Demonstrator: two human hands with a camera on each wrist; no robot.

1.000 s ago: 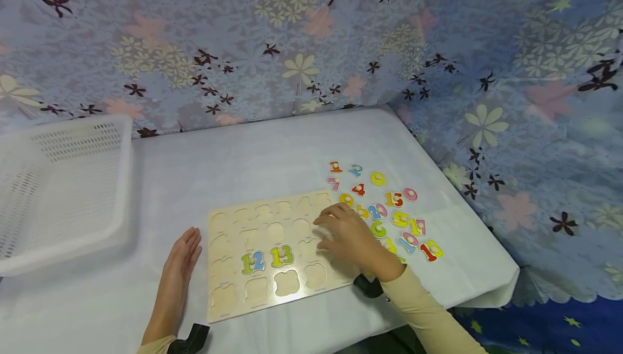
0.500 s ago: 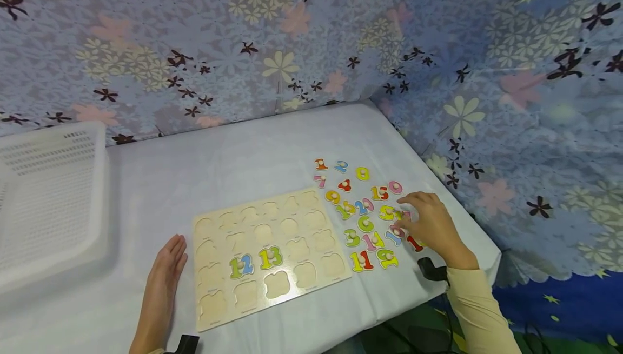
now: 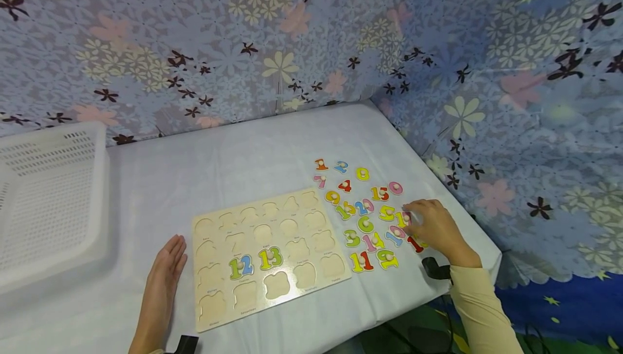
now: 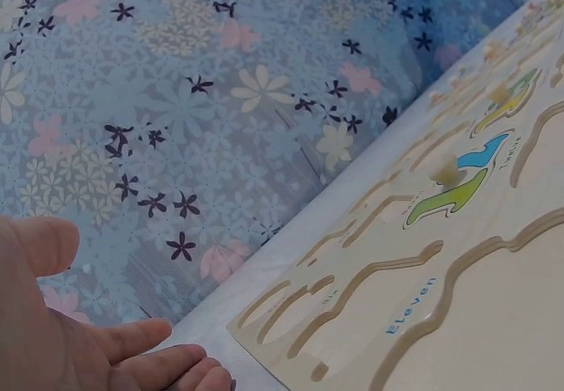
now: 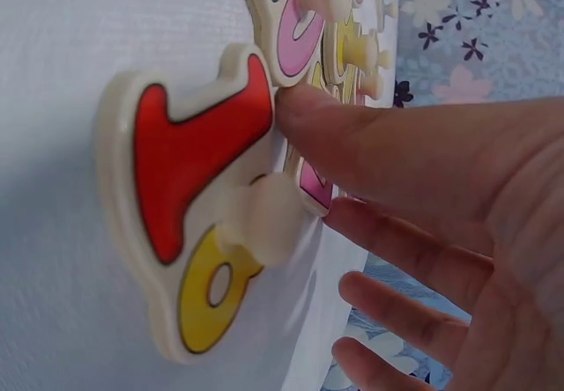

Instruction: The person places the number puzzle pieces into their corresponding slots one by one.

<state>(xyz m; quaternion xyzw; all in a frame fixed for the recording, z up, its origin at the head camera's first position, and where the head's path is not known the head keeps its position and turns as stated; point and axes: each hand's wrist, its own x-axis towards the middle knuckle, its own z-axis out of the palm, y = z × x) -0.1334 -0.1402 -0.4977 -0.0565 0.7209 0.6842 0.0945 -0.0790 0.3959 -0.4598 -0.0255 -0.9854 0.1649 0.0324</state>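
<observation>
My right hand [image 3: 433, 229] is at the right of the scattered number pieces, its thumb and index finger on either side of the number 17 puzzle piece [image 3: 401, 220]. In the right wrist view the thumb and index fingertips meet the edges of that piece [image 5: 315, 188], which the thumb partly covers. Closer to that camera lies the number 18 piece [image 5: 203, 188], with a round knob. My left hand [image 3: 165, 267] rests on its edge on the cloth, fingers straight, left of the wooden puzzle board [image 3: 219, 246]. Number 12 [image 3: 241, 266] and number 13 [image 3: 270, 258] sit in the board's recesses.
Several knobbed number pieces, such as the red 4 [image 3: 344, 185] and green 6 [image 3: 365, 224], lie right of the board on the white cloth [image 3: 194, 175]. A white plastic basket [image 3: 99, 197] stands at the left. Flowered fabric [image 3: 219, 46] hangs behind the table.
My right hand has moved from over the board's right side to the number 17 piece, its fingers closing in around it. The view has shifted right; my left hand stays beside the board.
</observation>
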